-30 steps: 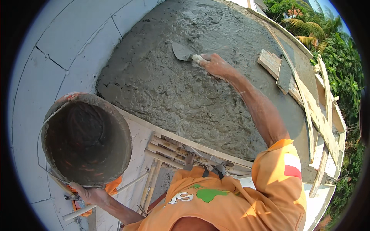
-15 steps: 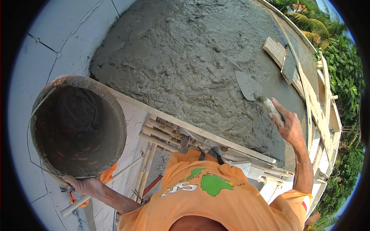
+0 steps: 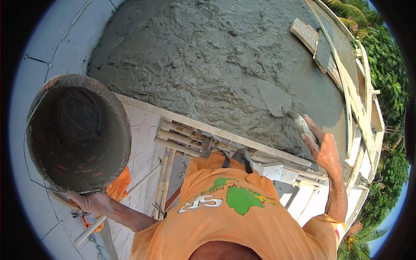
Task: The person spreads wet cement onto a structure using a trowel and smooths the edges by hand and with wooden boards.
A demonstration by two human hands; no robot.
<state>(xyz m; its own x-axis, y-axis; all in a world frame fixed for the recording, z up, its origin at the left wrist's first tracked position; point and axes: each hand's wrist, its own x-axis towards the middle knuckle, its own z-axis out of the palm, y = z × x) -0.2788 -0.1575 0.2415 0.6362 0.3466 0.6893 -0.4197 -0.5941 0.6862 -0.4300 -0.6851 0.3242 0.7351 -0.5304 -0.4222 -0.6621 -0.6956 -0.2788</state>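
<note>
My right hand (image 3: 323,145) is closed around the pale handle of a pointed trowel (image 3: 274,97). Its mortar-smeared blade lies against the wet grey mortar (image 3: 195,60), which is rough and lumpy on the left and smoother toward the right. At the left, my left hand (image 3: 89,201) grips the near rim of a mortar-crusted bucket (image 3: 78,160). The bucket's mouth faces me, and a dark grey mass shows deep in its shadowed inside. A thin wire handle hangs along its left side.
A long wooden strip (image 3: 208,129) edges the mortar nearest me. Bamboo poles (image 3: 177,141) lie below it, by a foot. A board with a dark flat plate (image 3: 322,52) rests against the far right mortar. Timber framing (image 3: 357,115) and trees stand beyond; pale blocks (image 3: 47,47) border the left.
The trowel blade has come nearer to me over the mortar and now lies flatter against it. My left hand still holds the bucket. The whole view has shifted a little.
</note>
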